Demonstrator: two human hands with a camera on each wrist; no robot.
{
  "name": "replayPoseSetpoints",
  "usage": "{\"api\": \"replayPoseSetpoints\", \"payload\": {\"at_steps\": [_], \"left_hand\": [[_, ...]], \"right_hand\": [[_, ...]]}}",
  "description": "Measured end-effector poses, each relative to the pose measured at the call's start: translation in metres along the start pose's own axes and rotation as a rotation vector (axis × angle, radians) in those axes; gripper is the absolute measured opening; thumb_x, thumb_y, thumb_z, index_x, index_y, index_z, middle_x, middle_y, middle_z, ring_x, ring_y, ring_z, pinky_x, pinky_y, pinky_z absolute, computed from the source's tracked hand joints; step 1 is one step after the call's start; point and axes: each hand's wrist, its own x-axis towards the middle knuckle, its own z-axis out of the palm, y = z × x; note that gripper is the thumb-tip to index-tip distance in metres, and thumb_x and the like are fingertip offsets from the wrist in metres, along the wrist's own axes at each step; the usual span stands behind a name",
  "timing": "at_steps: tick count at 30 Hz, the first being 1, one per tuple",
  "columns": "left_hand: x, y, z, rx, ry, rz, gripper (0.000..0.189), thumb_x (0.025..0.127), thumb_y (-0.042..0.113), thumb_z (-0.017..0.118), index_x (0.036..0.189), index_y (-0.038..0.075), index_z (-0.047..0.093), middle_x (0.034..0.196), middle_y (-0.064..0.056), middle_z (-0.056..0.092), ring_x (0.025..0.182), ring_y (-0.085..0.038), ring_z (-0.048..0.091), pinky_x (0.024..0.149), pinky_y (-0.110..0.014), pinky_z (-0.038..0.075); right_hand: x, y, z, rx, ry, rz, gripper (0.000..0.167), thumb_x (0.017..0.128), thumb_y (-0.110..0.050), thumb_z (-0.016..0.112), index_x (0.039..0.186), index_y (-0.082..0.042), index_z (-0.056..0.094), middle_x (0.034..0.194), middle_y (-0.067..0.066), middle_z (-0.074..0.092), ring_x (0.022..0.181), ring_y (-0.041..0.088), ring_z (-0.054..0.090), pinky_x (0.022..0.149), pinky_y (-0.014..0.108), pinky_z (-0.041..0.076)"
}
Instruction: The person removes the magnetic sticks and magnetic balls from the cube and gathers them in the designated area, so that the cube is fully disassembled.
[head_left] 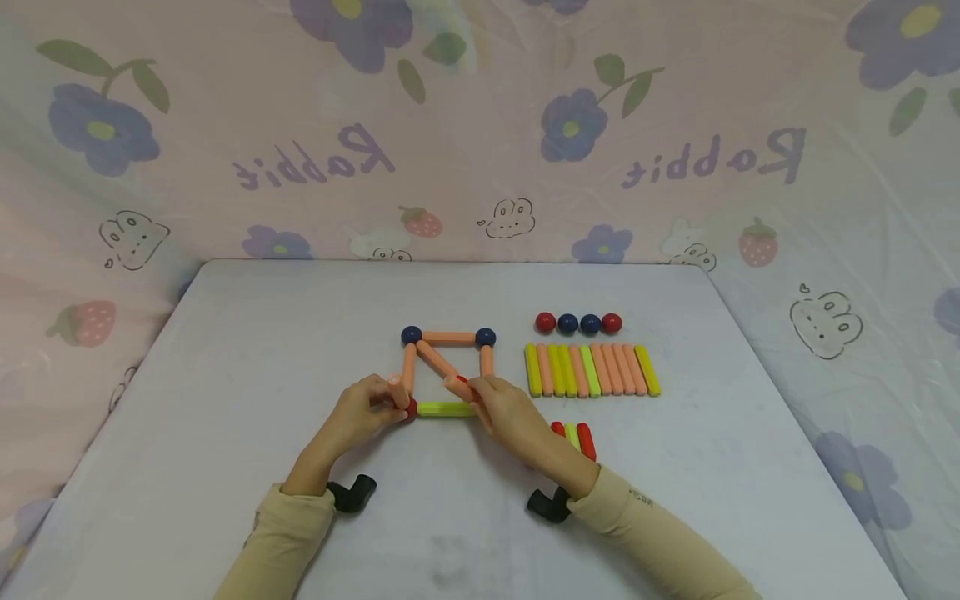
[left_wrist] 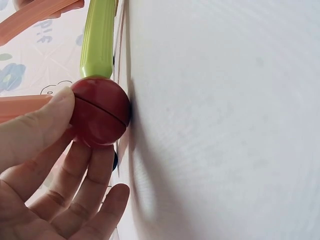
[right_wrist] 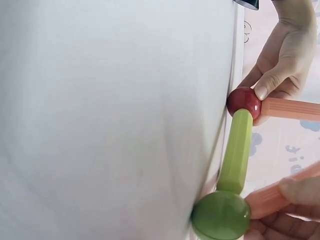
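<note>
My left hand [head_left: 363,417] pinches a red ball [left_wrist: 100,112] at the near left corner of a frame of sticks and balls. A peach stick [head_left: 397,390] rises from this ball. From the red ball a yellow-green stick [head_left: 446,409] runs to a green ball [right_wrist: 221,216], which my right hand hides in the head view. My right hand [head_left: 513,417] grips a peach stick [right_wrist: 270,201] that stands up from the green ball. Two navy balls [head_left: 411,335] form the far corners, joined by a peach stick [head_left: 447,338]. Another peach stick [head_left: 437,360] slants inward from the left one.
Right of the frame lies a row of peach, yellow and green sticks [head_left: 592,371]. Behind it are red and navy balls [head_left: 567,324]. Red and green sticks [head_left: 586,442] lie partly behind my right forearm. Black wrist pieces [head_left: 550,504] sit by both cuffs on the white table [head_left: 450,533].
</note>
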Motion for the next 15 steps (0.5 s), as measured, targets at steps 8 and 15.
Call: {"api": "replayPoseSetpoints", "payload": {"at_steps": [8,15], "left_hand": [[0.0001,0.0006,-0.0002,0.0,0.006,-0.008,0.018,0.078,0.002,0.076,0.096,-0.001,0.073,0.094,-0.015,0.065,0.1,-0.033,0.063,0.095,-0.05,0.052],[-0.0002,-0.0004,0.0004,-0.003,0.003,0.004,0.017,0.078,0.002,0.076,0.095,-0.002,0.073,0.092,-0.015,0.065,0.098,-0.032,0.063,0.093,-0.05,0.053]], "right_hand": [[0.0028,0.001,-0.0011,0.07,-0.045,0.15,0.018,0.096,-0.013,0.057,0.11,-0.002,0.055,0.097,0.01,0.064,0.083,0.018,0.057,0.078,0.032,0.057],[0.0011,0.0048,-0.0017,0.167,-0.037,0.244,0.026,0.098,-0.012,0.054,0.118,0.004,0.051,0.097,0.013,0.062,0.083,0.019,0.055,0.077,0.031,0.056]]}}
